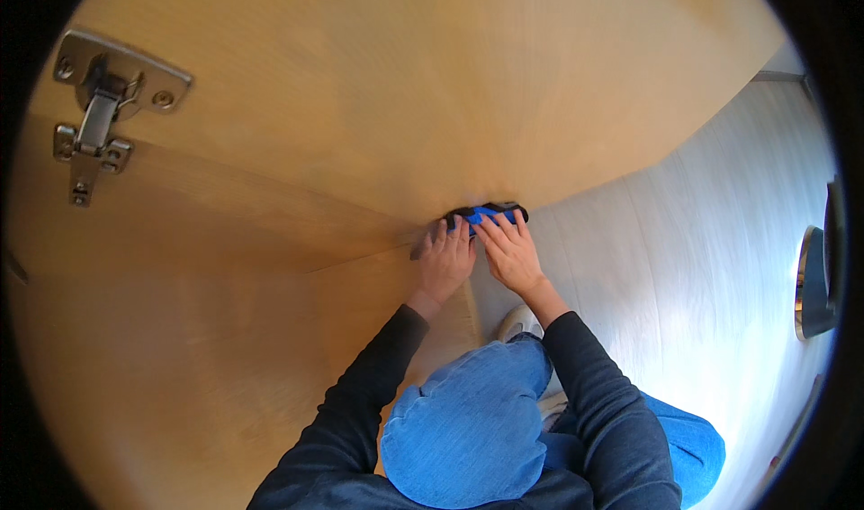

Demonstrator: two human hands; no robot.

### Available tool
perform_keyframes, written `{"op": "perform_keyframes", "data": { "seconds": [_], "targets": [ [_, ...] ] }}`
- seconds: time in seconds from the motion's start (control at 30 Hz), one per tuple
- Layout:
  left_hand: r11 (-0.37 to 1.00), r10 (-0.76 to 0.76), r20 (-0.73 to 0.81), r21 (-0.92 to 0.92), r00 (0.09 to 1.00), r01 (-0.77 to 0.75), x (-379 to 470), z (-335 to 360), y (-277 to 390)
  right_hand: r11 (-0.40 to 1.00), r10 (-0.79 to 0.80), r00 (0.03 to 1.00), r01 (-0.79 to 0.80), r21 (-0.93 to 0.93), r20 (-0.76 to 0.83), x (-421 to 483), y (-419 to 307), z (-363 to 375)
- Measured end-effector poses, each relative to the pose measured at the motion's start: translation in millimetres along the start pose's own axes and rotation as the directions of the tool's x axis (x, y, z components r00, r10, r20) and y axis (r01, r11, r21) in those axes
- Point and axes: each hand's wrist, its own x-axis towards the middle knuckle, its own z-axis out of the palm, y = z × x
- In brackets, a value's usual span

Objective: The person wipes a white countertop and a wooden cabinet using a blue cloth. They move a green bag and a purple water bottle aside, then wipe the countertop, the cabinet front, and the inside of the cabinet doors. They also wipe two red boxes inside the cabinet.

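Both hands are on a small blue-and-black object (487,211), elongated and low against the wooden cabinet door (472,91); its exact kind cannot be told. My left hand (447,259) has its fingertips over the left end. My right hand (511,253) lays its fingers over the middle and right end. A dark, blurred part shows beside my left fingers, and my hands cover the object's near side. Far to the left, a metal concealed hinge (98,115) joins the door to the cabinet panel (236,199).
The wooden cabinet floor (223,348) spreads to the left. Grey wood-look flooring (621,240) lies on the right, with a dark round-based object (813,284) at the far right. My jeans-clad knee (472,422) and a light shoe (520,322) are close below my hands.
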Motion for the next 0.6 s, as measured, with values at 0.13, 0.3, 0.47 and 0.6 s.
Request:
{"op": "perform_keyframes", "data": {
  "seconds": [0.13,0.3,0.47,0.6],
  "targets": [
    [0.997,0.005,-0.307,0.069,0.952,0.017,25.9,-25.1,-7.6,0.999,-0.040,0.944,0.037,-0.016,-0.327,30.9,-14.3,-9.2],
    [0.981,-0.019,-0.433,0.167,0.901,0.101,37.2,-23.2,-18.3,0.998,0.002,0.875,-0.033,-0.056,-0.484,54.8,-25.7,-7.6],
    [0.991,-0.040,-0.115,0.123,0.993,0.054,-19.7,16.4,5.4,0.990,0.138,0.979,-0.141,-0.014,-0.149,-9.0,-19.9,9.4],
    [0.990,-0.014,0.034,0.144,0.999,0.009,-5.1,15.2,9.9,0.971,0.232,0.973,-0.231,0.069,-0.012,-21.0,2.1,0.0]
  ]
}}
